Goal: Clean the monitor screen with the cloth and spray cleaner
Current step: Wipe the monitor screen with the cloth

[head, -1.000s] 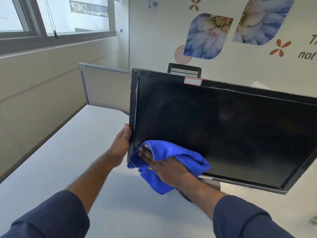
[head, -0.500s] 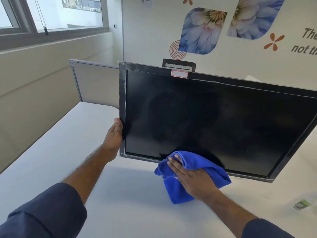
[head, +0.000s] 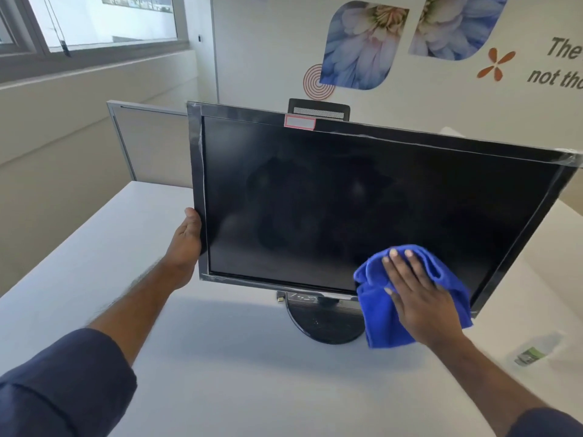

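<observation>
Monitor (head: 362, 209), its screen dark and its black frame wrapped in clear film, stands tilted on a round black stand (head: 325, 323) on the white desk (head: 126, 263), seen from my head camera looking forward and down. My left hand (head: 186, 244) holds the monitor's left edge low down, thumb along the front of the frame; the fingers go behind the panel, out of sight, so I cannot tell how far they curl. My right hand (head: 416, 294) lies flat, fingers straight and a little spread, pressing a bunched blue microfibre cloth (head: 378, 310) against the screen's lower right part, the cloth hanging down over the bottom of the frame and covering the right side of the stand. A small red-bordered white label (head: 299, 122) sits at the top of the frame, left of the middle. On the desk to the right, well apart from the stand, lies a clear bottle with a green label (head: 533, 351), blurred. Behind the monitor rise a grey desk partition (head: 151, 143) and the top of a black chair back (head: 318, 109). The far wall carries large flower decals (head: 362, 45), and a window (head: 94, 20) fills the upper left. Dark blue sleeves cover both my forearms near the bottom edge.
</observation>
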### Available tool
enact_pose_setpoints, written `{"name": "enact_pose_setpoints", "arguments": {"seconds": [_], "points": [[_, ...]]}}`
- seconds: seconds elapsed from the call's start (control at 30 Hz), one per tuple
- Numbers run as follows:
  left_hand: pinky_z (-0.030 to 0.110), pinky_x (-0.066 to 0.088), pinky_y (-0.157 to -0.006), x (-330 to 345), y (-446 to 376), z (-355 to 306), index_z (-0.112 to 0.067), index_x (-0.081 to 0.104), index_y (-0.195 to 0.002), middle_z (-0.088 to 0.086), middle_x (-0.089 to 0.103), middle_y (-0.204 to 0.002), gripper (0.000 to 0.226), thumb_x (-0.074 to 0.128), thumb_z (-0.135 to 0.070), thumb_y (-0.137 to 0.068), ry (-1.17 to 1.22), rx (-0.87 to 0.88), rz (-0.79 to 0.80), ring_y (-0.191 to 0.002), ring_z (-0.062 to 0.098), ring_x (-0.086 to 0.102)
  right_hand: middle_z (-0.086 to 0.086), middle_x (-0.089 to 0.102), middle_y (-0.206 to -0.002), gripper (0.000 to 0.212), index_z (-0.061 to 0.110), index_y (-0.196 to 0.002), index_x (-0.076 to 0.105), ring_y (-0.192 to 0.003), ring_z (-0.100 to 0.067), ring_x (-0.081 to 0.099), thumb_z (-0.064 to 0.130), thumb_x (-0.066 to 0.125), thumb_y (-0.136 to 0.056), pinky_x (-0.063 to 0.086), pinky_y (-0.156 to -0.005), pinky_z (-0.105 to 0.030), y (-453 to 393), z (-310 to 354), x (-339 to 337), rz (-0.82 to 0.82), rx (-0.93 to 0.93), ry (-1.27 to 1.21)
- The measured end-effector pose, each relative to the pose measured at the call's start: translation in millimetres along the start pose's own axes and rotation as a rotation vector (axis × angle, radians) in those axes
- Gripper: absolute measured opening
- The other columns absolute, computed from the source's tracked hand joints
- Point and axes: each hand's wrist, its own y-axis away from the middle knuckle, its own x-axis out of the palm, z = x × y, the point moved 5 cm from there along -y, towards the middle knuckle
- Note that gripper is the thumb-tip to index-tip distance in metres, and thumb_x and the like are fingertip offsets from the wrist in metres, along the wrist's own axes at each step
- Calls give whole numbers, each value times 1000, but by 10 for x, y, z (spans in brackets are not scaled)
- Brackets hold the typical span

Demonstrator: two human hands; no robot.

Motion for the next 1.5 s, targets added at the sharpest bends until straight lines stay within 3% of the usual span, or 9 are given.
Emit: {"name": "enact_pose_setpoints", "arguments": {"seconds": [0.33,0.63,0.77,0.9,1.07,1.23,1.37,1.43,1.5], "points": [[30,42,-106,6,-28,37,-22,47,-143,-5,60,-131,65,18,-61,-100,12,-30,-57,-119,13,59,-4,1,-164,65,15,-158,9,-152,-24,-4,49,23,-104,5,-120,-48,-827,241,-244,-149,376,-52],[32,44,-106,-27,-38,36,-23,51,-140,-8,64,-126,69,22,-68,-96,-7,-43,-88,-116,10,61,0,1,-167,61,19,-159,9,-154,-24,1,40,30,-106,27,-117,-40,-881,902,-81,-92,-147,-107],[21,48,-88,-1,23,-15,-32,55,-128,-20,67,-108,58,22,-68,-97,-18,-24,-136,-99,-4,63,0,2,-167,63,18,-159,10,-154,-21,4,37,35,-104,52,-90,-28,-588,1066,44,47,-263,-143],[14,49,-78,20,54,-32,-27,56,-131,-15,67,-111,63,21,-67,-97,-38,-2,-153,-99,-5,63,2,10,-166,59,18,-158,19,-152,-20,14,35,38,-105,55,-62,-25,-306,983,141,127,-270,-88],[18,47,-86,1,28,-17,-23,54,-135,-7,64,-121,66,21,-66,-97,-48,3,-142,-105,5,63,1,25,-162,52,15,-155,29,-148,-21,24,32,29,-106,52,-97,-35,11,680,147,165,-243,-64],[16,46,-83,17,127,-22,-30,56,-129,-11,63,-116,57,23,-66,-98,-55,37,-170,-105,5,61,-3,43,-154,49,10,-145,48,-143,-26,37,29,32,-103,52,-99,-37,56,499,-93,81,-79,-184],[42,48,-83,-8,384,51,-9,57,-93,12,61,-99,54,28,-54,-98,-215,159,-474,-88,26,58,-6,41,-155,48,10,-145,49,-146,-26,32,26,35,-102,36,-112,-37,50,413,-281,-21,-14,-227],[47,48,-86,6,656,144,-3,59,-97,21,61,-107,54,34,-51,-95,-278,171,-690,-93,34,59,-6,40,-155,48,11,-146,47,-147,-24,29,27,36,-102,26,-116,-35,67,393,-352,-51,46,-274],[46,48,-85,221,951,238,-8,59,-98,17,60,-105,42,43,-46,-95,-275,231,-673,-94,30,59,-6,38,-155,47,12,-146,45,-148,-23,26,29,35,-103,17,-120,-30,81,387,-417,-81,114,-332]]}}
